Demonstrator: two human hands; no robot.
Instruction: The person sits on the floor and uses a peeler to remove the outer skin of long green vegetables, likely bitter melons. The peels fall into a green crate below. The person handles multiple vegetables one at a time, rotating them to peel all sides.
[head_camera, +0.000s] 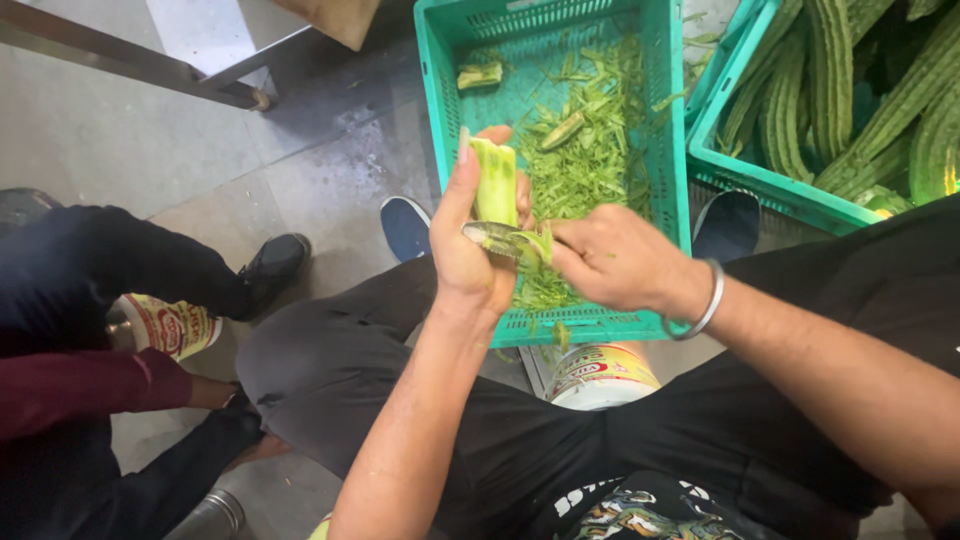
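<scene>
Peeler (505, 240) handle hidden inside right hand (610, 262), ridged gourds (860, 90) crate (740, 165) cut off at upper right, seated co-worker (90, 330) cropped at left edge

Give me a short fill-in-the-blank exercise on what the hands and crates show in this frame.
1. The left hand holds a pale, peeled ____.
2. The right hand works a ____ against it.
3. Green peelings lie in the ____ crate on the floor.
4. The right wrist wears a metal ____.

Missing words: gourd; peeler; teal; bangle

Grey tiled floor (150, 140), wet patches, metal table frame (120, 58).
</scene>
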